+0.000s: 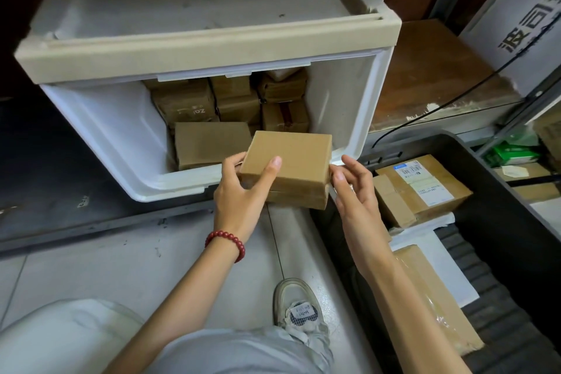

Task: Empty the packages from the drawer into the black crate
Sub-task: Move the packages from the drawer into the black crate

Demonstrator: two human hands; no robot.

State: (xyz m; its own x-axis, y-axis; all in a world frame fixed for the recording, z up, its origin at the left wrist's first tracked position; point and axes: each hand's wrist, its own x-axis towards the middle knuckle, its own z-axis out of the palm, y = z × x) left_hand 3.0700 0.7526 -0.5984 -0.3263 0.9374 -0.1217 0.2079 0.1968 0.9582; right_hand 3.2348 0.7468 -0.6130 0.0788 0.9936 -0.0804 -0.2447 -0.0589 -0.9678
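A white plastic drawer [100, 133] stands pulled open from a beige-topped unit, with several brown cardboard packages [209, 143] inside it. In front of the drawer's rim my left hand [239, 191] grips a flat brown package [291, 161], thumb on top and fingers under its left side; a second flat box seems stacked beneath it. My right hand [352, 188] touches the package's right edge with its fingertips. The black crate [516, 222] lies on the floor to the right and holds several packages, one with a white shipping label [422, 182].
My knee and a grey shoe [296, 304] are on the tiled floor below the hands. A low wooden shelf [431, 76] and a white carton with printed characters [522, 24] stand at the right. A black cable runs across the shelf towards the crate.
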